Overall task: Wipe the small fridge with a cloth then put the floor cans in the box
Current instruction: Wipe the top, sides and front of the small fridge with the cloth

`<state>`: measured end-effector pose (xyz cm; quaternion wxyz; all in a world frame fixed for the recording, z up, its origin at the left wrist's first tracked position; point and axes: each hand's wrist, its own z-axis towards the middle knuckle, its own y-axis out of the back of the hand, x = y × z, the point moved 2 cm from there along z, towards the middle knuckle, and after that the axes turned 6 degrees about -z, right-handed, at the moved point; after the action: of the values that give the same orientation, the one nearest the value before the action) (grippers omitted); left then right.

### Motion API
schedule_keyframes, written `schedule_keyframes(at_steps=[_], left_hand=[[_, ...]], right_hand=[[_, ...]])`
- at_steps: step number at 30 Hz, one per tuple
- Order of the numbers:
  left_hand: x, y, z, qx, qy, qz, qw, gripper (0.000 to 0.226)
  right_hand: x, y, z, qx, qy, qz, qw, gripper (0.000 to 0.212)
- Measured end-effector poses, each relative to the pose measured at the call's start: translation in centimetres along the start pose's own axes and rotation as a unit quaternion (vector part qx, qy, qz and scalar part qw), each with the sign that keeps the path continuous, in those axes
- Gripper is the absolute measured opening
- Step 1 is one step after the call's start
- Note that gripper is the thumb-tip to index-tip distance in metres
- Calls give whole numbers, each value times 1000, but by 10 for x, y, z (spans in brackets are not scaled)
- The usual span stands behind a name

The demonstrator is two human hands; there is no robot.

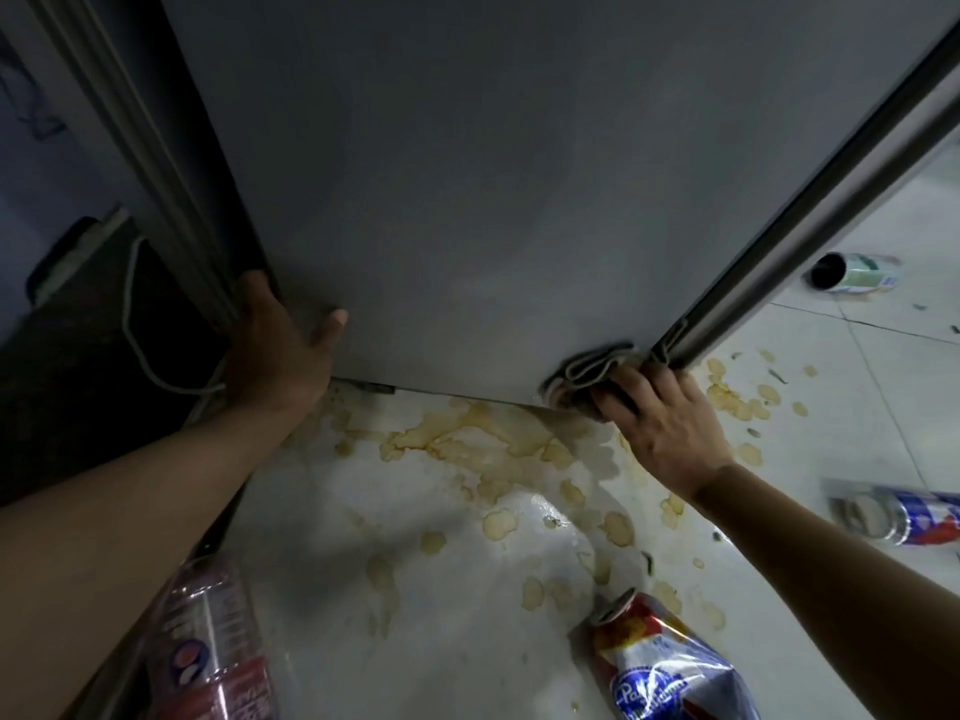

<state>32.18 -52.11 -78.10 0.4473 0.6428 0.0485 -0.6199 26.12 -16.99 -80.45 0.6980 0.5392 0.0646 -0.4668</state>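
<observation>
The small grey fridge (467, 174) fills the upper view, its door facing me. My right hand (660, 423) grips a folded grey cloth (592, 371) and presses it on the door's lower right corner, beside the steel handle (810, 215). My left hand (275, 345) grips the door's lower left edge, thumb lying flat on the door face. On the floor lie a crushed red and blue can (660, 667), a blue and red can (898, 517) at the right, and a green and white can (852, 272) farther back.
A clear plastic bottle with a red label (213, 646) lies at the lower left under my forearm. Yellow-brown spill stains (493, 444) spread over the white tile floor. A white cable (135, 324) hangs by a dark cabinet on the left.
</observation>
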Motion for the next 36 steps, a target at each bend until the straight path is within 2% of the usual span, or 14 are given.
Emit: schedule_keyframes(at_steps=[8, 12, 15, 18, 23, 26, 31, 33, 36], left_hand=[[-3, 2, 0, 15, 16, -1, 1000, 57], [-5, 7, 3, 38, 40, -11, 998, 54], [0, 10, 5, 67, 51, -18, 996, 50], [5, 12, 8, 86, 52, -40, 994, 48], [13, 13, 13, 93, 50, -24, 994, 42], [16, 9, 10, 88, 49, -27, 995, 43], [19, 4, 8, 81, 55, -66, 993, 47], [21, 2, 6, 81, 61, -85, 991, 48], [21, 0, 3, 82, 68, -107, 989, 50]], right_hand=[[27, -7, -5, 173, 69, 60, 981, 47], [24, 3, 2, 158, 52, 88, 982, 38], [19, 10, 3, 169, 41, 62, 983, 31], [21, 11, 1, 184, 6, 72, 980, 27], [24, 16, -11, 209, -125, 109, 964, 33], [34, 19, -13, 257, -264, 175, 913, 28], [56, 34, -7, 259, -385, 230, 855, 44], [57, 39, -4, 254, -470, 266, 802, 38], [62, 44, -3, 258, -609, 335, 671, 40]])
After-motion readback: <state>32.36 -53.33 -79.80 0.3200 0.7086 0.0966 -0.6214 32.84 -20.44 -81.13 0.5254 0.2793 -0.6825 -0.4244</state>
